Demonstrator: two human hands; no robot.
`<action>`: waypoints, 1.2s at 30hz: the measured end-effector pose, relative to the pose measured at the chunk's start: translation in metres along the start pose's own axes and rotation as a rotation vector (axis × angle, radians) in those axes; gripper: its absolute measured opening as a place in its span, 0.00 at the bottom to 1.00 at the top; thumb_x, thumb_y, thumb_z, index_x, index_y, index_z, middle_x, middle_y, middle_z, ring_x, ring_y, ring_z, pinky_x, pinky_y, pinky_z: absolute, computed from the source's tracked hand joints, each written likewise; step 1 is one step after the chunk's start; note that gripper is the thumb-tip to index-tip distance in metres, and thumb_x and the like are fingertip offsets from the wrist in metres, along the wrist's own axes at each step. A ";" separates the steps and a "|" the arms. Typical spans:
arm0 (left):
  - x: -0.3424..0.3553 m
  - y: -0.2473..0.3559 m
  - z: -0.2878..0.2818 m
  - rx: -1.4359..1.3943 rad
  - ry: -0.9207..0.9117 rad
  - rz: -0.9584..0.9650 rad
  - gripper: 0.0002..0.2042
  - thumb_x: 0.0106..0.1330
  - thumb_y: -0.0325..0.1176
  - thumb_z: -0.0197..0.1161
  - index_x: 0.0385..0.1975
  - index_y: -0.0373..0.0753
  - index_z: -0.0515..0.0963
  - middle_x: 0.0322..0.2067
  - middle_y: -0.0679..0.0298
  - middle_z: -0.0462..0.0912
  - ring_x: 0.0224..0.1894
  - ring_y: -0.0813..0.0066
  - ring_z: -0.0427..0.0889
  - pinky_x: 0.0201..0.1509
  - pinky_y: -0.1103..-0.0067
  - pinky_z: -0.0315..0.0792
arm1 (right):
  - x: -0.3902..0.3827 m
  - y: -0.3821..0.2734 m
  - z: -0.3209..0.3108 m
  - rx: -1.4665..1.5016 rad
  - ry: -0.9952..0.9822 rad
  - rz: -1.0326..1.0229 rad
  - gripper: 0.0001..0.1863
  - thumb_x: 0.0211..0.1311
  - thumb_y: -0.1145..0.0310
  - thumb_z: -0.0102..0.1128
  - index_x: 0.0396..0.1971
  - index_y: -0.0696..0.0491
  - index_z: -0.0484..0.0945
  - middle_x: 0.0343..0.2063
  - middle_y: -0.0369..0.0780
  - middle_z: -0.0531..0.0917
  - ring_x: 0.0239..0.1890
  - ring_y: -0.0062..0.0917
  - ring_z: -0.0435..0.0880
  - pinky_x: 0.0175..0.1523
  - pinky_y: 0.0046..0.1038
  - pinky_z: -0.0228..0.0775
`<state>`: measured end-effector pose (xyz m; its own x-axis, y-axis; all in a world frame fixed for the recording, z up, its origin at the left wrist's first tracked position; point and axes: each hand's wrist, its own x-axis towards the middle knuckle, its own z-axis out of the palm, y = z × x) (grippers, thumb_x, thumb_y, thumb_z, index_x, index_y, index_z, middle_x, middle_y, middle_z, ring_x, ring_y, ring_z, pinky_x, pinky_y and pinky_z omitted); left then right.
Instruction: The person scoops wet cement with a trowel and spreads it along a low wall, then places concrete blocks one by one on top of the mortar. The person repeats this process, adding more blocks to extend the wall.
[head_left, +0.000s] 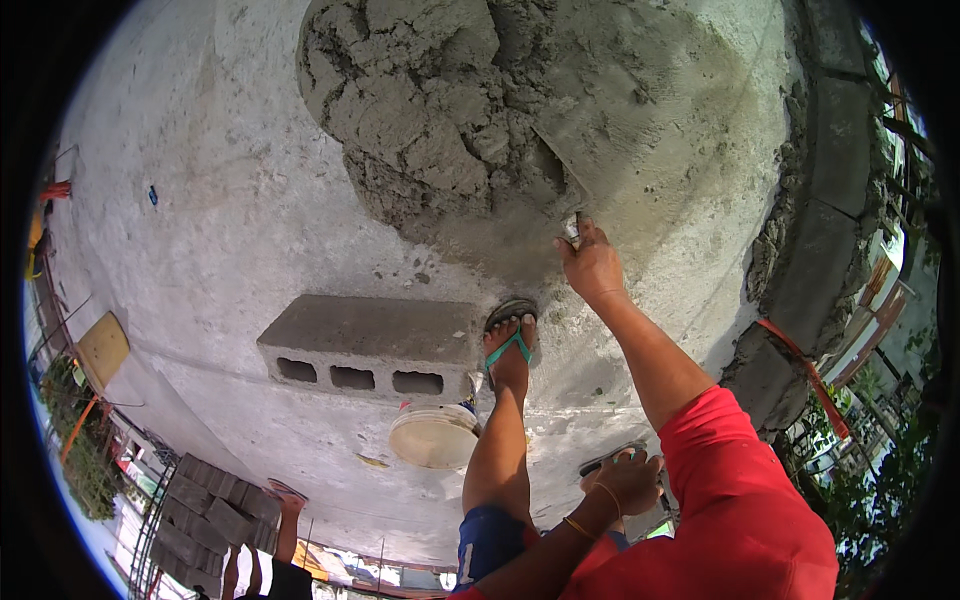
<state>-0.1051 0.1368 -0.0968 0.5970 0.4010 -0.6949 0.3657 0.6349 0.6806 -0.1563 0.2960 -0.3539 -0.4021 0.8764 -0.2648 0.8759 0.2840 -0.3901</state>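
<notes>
My right hand [592, 265] is closed around the handle of a trowel [572, 185]. The trowel's blade lies against the right side of a big heap of wet grey mortar [410, 110], partly smeared with it. Low in the view, close to my right foot, my left hand [632, 484] is loosely bent, with nothing visible in it; its fingertips are partly hidden. A grey hollow concrete block [370, 330] lies on its side left of my sandalled left foot [510, 345]. Just below the block stands a pale round bucket [434, 438].
Along the right runs a low course of grey blocks [835, 150] with mortar at its edge and an orange strap [805, 370] across it. Stacked blocks [215, 520] and another person's foot [288, 491] are at lower left. A wooden board [103, 349] leans at the left.
</notes>
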 end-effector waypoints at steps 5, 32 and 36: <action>0.017 0.001 0.023 0.069 -0.126 0.016 0.24 0.66 0.47 0.62 0.59 0.42 0.78 0.63 0.53 0.75 0.69 0.51 0.71 0.66 0.53 0.69 | 0.020 -0.045 -0.034 0.765 -0.356 0.245 0.27 0.72 0.42 0.58 0.42 0.55 0.78 0.21 0.43 0.80 0.26 0.40 0.83 0.35 0.38 0.78; 0.005 -0.010 -0.006 0.121 -0.054 0.023 0.22 0.67 0.49 0.61 0.57 0.46 0.78 0.58 0.54 0.78 0.59 0.51 0.78 0.59 0.48 0.71 | 0.040 -0.030 -0.010 0.590 -0.587 -0.094 0.11 0.62 0.64 0.68 0.32 0.57 0.81 0.20 0.42 0.81 0.19 0.29 0.81 0.30 0.33 0.77; 0.014 -0.004 0.014 0.286 -0.139 -0.070 0.24 0.67 0.50 0.63 0.59 0.46 0.76 0.58 0.55 0.77 0.60 0.51 0.78 0.60 0.50 0.71 | -0.010 -0.016 -0.052 0.793 -0.341 0.059 0.16 0.58 0.60 0.69 0.33 0.60 0.81 0.24 0.48 0.84 0.28 0.39 0.85 0.40 0.35 0.79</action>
<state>-0.0885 0.1305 -0.1059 0.6480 0.2564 -0.7172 0.5831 0.4390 0.6836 -0.1525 0.3033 -0.2997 -0.5309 0.6803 -0.5052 0.5048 -0.2250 -0.8334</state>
